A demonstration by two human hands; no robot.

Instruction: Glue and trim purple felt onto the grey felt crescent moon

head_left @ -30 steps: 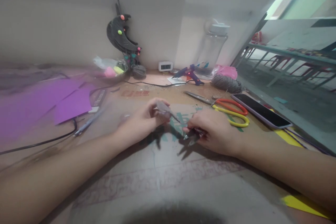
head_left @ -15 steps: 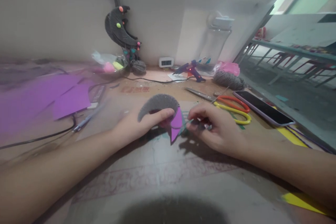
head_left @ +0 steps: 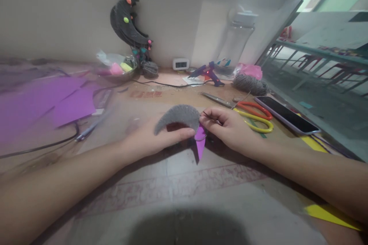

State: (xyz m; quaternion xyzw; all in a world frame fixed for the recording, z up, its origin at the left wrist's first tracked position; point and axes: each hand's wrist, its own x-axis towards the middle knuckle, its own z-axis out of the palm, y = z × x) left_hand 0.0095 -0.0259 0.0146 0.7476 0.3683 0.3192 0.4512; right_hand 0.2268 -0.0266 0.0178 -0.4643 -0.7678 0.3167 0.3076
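A purple crescent [head_left: 200, 146], mostly wrapped in grey yarn, is held above the table. My left hand [head_left: 169, 138] is closed on it, the thumb lying along its inner curve and the other fingers hidden behind. Its purple tip is bare and points down, with one strand of yarn crossing it. At the crescent's right edge, my right hand [head_left: 224, 124] pinches the grey yarn [head_left: 205, 115]; its fingertips are close against the wrapped part. Behind that hand lies a ball of grey yarn [head_left: 250, 85], with a strand running forward from it.
Scissors [head_left: 254, 116] and a phone [head_left: 287, 115] lie at right. At the back are a glue gun [head_left: 208, 73], a small digital clock [head_left: 181, 64], a clear bottle [head_left: 237, 40] and a decorated dark crescent [head_left: 126, 23]. Purple sheets [head_left: 74, 103] and a pen [head_left: 90, 132] lie left.
My right hand has moved left, up to the crescent's edge, with the yarn. The crescent has shifted slightly right and its tip hangs straighter down.
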